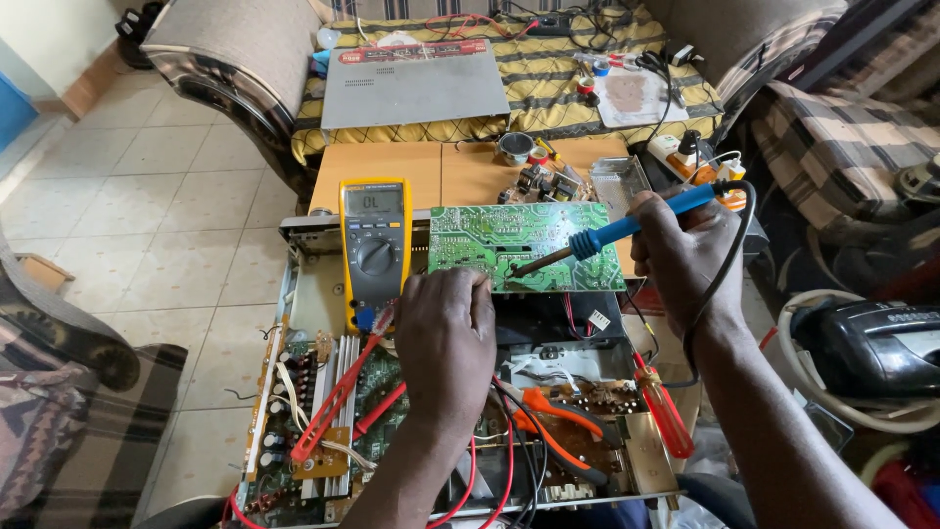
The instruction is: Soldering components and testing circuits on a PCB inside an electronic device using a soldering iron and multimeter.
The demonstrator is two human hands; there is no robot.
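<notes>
A green circuit board stands tilted on an open metal chassis. My right hand grips a blue-handled soldering iron; its tip touches the board near the lower middle. My left hand rests fingers-down at the board's lower edge, just left of the tip; whether it pinches anything is hidden. A yellow multimeter leans left of the board, its red probes lying across the chassis.
Orange-handled pliers and a red screwdriver lie in the chassis. A wooden table behind holds small parts and a solder roll. A grey metal cover lies on a striped sofa. A black appliance sits at right.
</notes>
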